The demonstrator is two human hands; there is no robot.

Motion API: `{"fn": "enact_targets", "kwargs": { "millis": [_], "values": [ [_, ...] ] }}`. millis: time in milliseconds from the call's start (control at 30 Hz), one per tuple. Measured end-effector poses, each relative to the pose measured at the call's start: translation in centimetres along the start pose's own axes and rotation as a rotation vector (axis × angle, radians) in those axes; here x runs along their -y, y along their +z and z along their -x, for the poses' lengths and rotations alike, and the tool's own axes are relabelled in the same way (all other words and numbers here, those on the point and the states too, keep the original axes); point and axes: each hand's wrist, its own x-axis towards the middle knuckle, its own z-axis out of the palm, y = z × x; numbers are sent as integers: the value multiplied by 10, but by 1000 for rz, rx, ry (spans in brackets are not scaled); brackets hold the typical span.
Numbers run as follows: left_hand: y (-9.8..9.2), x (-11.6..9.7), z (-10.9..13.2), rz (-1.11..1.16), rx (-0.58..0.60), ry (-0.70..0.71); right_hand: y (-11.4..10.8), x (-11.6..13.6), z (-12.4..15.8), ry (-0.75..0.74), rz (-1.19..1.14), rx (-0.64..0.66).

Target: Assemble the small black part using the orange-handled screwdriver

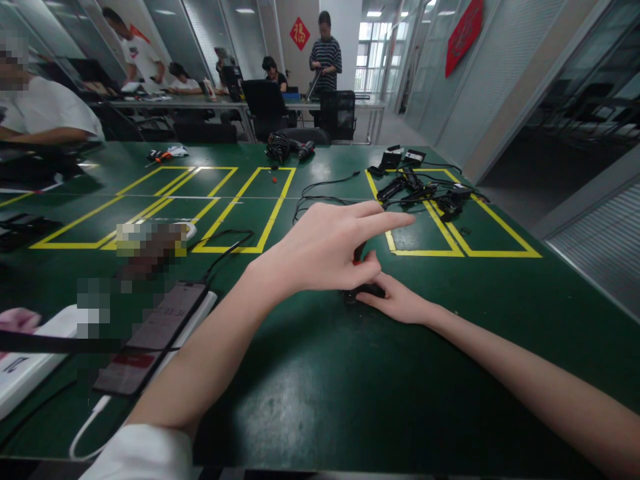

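My left hand (325, 250) reaches across the green table (320, 387), its index finger stretched out to the right and its thumb and other fingers pinched on a small dark part with a red spot (358, 255). Just below it my right hand (397, 301) lies low on the table, fingers closed around a small black object (364, 291) that is mostly hidden under both hands. What the object is I cannot make out.
A tangle of black cables and small devices (420, 190) lies inside yellow taped boxes at the back right. A phone (157, 337) on a white power strip with cables sits at the left. Other people sit and stand at desks behind.
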Motion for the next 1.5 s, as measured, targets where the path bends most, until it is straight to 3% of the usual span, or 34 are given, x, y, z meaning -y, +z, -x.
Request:
{"fn": "enact_targets", "kwargs": {
  "millis": [333,1500],
  "values": [
    [3,1,0,-29,-17,35,2,-9,1,0,14,-16],
    [1,-1,0,-36,39,24,1,-4,1,-7,22,-3]
  ]
}}
